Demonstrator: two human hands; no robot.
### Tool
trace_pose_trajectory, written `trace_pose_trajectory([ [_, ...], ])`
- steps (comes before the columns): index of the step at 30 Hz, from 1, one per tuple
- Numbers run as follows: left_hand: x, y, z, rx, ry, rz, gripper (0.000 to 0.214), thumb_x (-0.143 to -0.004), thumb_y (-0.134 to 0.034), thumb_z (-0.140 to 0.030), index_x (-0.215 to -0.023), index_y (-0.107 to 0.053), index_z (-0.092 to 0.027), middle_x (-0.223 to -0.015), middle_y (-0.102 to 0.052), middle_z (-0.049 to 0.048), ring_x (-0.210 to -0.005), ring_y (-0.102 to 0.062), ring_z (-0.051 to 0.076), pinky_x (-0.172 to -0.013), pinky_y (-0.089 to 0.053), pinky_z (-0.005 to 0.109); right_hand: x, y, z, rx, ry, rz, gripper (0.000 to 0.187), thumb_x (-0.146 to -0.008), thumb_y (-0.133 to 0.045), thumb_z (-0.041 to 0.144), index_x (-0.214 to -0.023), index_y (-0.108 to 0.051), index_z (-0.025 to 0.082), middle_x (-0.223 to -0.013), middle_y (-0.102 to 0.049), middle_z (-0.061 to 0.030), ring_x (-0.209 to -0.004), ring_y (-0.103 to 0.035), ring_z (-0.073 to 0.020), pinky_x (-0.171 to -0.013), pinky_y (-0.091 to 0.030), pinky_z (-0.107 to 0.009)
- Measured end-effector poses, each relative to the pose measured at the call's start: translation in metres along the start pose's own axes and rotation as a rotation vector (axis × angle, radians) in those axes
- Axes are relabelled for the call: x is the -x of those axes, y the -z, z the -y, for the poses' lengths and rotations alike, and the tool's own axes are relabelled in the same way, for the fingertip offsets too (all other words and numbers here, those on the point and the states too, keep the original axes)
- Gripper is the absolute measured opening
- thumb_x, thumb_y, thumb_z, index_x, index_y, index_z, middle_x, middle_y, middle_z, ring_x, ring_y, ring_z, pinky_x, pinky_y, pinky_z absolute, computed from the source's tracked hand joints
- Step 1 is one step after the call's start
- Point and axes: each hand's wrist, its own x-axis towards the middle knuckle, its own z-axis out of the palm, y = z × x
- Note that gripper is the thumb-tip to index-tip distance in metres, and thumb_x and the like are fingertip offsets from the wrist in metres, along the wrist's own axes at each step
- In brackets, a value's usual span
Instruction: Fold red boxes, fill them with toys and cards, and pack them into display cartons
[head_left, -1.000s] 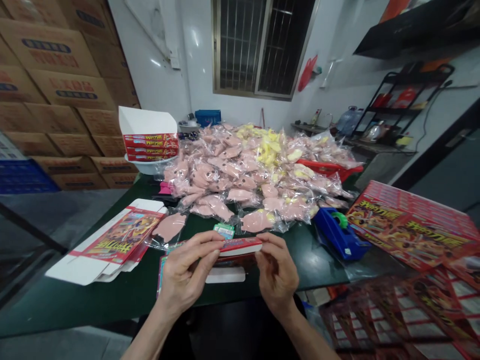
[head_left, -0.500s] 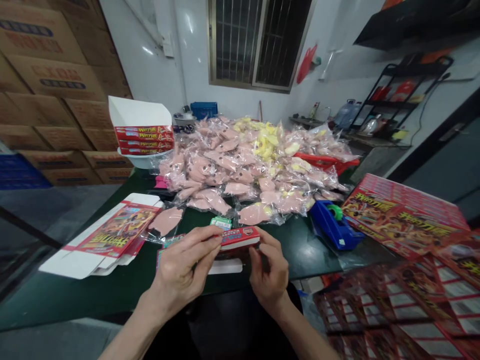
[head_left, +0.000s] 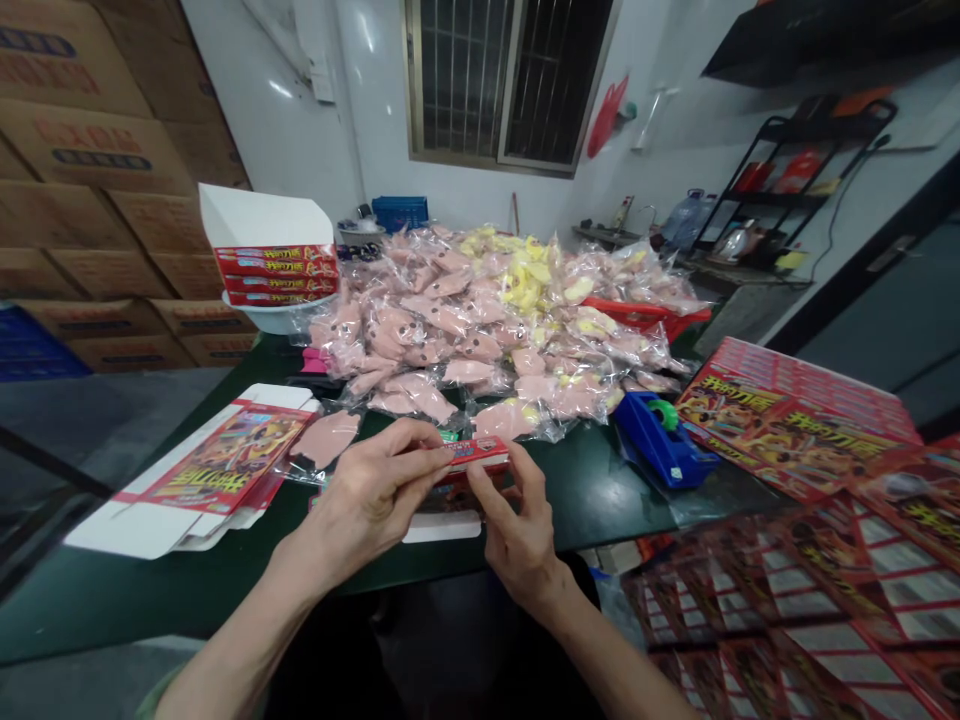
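Between my two hands, above the near edge of the green table, is a small red printed cardboard box [head_left: 480,452]. My left hand [head_left: 386,490] grips its left end, thumb and fingers pressed together. At the other end my right hand [head_left: 521,520] holds the box, with the index finger at the back corner and the thumb against the near side. Much of the box is hidden by my fingers. A white flap [head_left: 442,527] shows just below it. Left of my hands lie flattened red-and-white cartons [head_left: 225,460] and a bagged pink toy [head_left: 328,440].
A large heap of bagged pink and yellow toys [head_left: 465,330] covers the back of the table [head_left: 592,500]. A blue tape dispenser [head_left: 664,440] stands to the right, beside stacked red boxes [head_left: 787,420]. An open display carton [head_left: 277,270] sits in a basin [head_left: 281,316] at back left.
My right thumb has moved up onto the near side of the box. The box is slightly lower relative to my fingers, and the whole view has shifted a little.
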Motion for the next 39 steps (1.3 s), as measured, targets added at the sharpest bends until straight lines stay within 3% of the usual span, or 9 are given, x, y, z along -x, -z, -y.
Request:
trace_pose_trajectory([
  [9, 0.007, -0.002, -0.002, 0.001, 0.033, 0.080, 0.021, -0.087, -0.050, -0.012, -0.106, -0.059, -0.015, -0.106, -0.060, 0.0093, -0.090, -0.062, 0.014, -0.074, -0.052, 0.022, 0.001, 0.002, 0.003, -0.121, -0.041, 0.010, 0.065, -0.083, -0.042, -0.001, -0.138, -0.035, 0.033, -0.144, -0.025, -0.0108, -0.124, -0.044, -0.0250, -0.078, -0.055, -0.031],
  [12, 0.022, -0.011, 0.001, 0.013, -0.004, 0.020, 0.036, -0.085, -0.052, -0.010, -0.120, -0.051, -0.018, -0.116, -0.057, 0.0111, -0.101, -0.058, 0.018, -0.082, -0.052, 0.030, -0.004, 0.006, 0.002, -0.264, -0.139, -0.074, 0.064, -0.084, -0.046, 0.005, -0.141, -0.027, 0.027, -0.135, -0.040, -0.0134, -0.118, -0.049, -0.0230, -0.073, -0.056, -0.029],
  [15, 0.033, -0.021, 0.005, 0.024, 0.031, -0.034, 0.042, -0.083, -0.052, -0.004, -0.121, -0.051, -0.022, -0.116, -0.055, 0.0088, -0.102, -0.056, 0.017, -0.082, -0.051, 0.030, -0.019, 0.010, -0.003, -0.317, -0.157, -0.073, 0.052, -0.085, -0.052, 0.010, -0.132, -0.041, 0.028, -0.117, -0.051, -0.0092, -0.104, -0.055, -0.0186, -0.071, -0.054, -0.027],
  [18, 0.039, -0.031, 0.008, 0.027, 0.124, -0.118, 0.033, -0.083, -0.054, -0.006, -0.111, -0.058, -0.024, -0.114, -0.053, 0.0063, -0.100, -0.058, 0.015, -0.079, -0.051, 0.025, -0.034, 0.008, -0.008, -0.315, -0.072, -0.062, 0.035, -0.085, -0.052, 0.009, -0.114, -0.056, 0.029, -0.105, -0.051, -0.0050, -0.096, -0.055, -0.0151, -0.081, -0.052, -0.030],
  [23, 0.040, -0.043, 0.015, 0.068, 0.256, -0.242, 0.030, -0.082, -0.059, -0.018, -0.111, -0.055, -0.021, -0.099, -0.062, 0.0027, -0.085, -0.063, 0.014, -0.075, -0.051, 0.022, -0.032, 0.008, -0.020, -0.303, -0.052, -0.033, 0.033, -0.088, -0.050, 0.015, -0.118, -0.054, 0.028, -0.106, -0.053, -0.0060, -0.092, -0.057, -0.0144, -0.076, -0.052, -0.028],
  [27, 0.041, -0.046, 0.020, 0.053, 0.279, -0.288, 0.021, -0.082, -0.059, -0.024, -0.102, -0.059, -0.023, -0.096, -0.064, 0.0017, -0.080, -0.063, 0.015, -0.070, -0.051, 0.023, -0.012, 0.063, -0.066, 0.100, -0.404, -0.148, 0.027, -0.087, -0.048, 0.026, -0.112, -0.057, 0.020, -0.095, -0.059, -0.0063, -0.075, -0.058, -0.0135, -0.061, -0.049, -0.025],
  [29, 0.042, -0.046, 0.021, 0.040, 0.291, -0.273, 0.020, -0.081, -0.060, -0.025, -0.101, -0.060, -0.023, -0.096, -0.064, 0.0017, -0.077, -0.063, 0.015, -0.068, -0.050, 0.023, -0.007, 0.110, -0.101, 0.348, -0.693, -0.248, 0.024, -0.088, -0.044, 0.028, -0.094, -0.063, 0.016, -0.086, -0.060, -0.0068, -0.079, -0.058, -0.0171, -0.073, -0.048, -0.032],
  [33, 0.044, -0.048, 0.021, 0.023, 0.330, -0.247, 0.020, -0.080, -0.061, -0.025, -0.100, -0.060, -0.025, -0.097, -0.064, 0.0008, -0.076, -0.063, 0.014, -0.068, -0.050, 0.024, -0.016, 0.186, -0.167, 0.428, -0.951, -0.093, 0.017, -0.084, -0.054, 0.026, -0.076, -0.063, 0.013, -0.078, -0.061, -0.0045, -0.078, -0.058, -0.0181, -0.076, -0.047, -0.034],
  [39, 0.043, -0.049, 0.020, 0.044, 0.347, -0.288, 0.023, -0.079, -0.062, -0.022, -0.101, -0.060, -0.026, -0.097, -0.064, -0.0010, -0.077, -0.062, 0.014, -0.071, -0.050, 0.023, -0.030, 0.208, -0.205, 0.298, -1.194, 0.184, 0.026, -0.088, -0.056, 0.034, -0.104, -0.060, 0.013, -0.103, -0.061, -0.0036, -0.086, -0.061, -0.0177, -0.072, -0.053, -0.033],
])
